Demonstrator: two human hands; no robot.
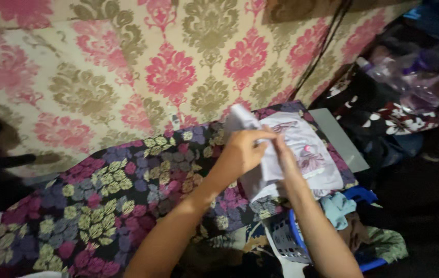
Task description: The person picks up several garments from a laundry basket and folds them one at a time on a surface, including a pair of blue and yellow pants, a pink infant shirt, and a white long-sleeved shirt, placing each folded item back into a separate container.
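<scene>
Both our hands pinch the white printed garment: left hand closed on its left fold, right hand on the middle. It lies on the floral cloth, beyond the blue laundry basket. Light, limp fabric, we judge; edges and corners grip best.
</scene>
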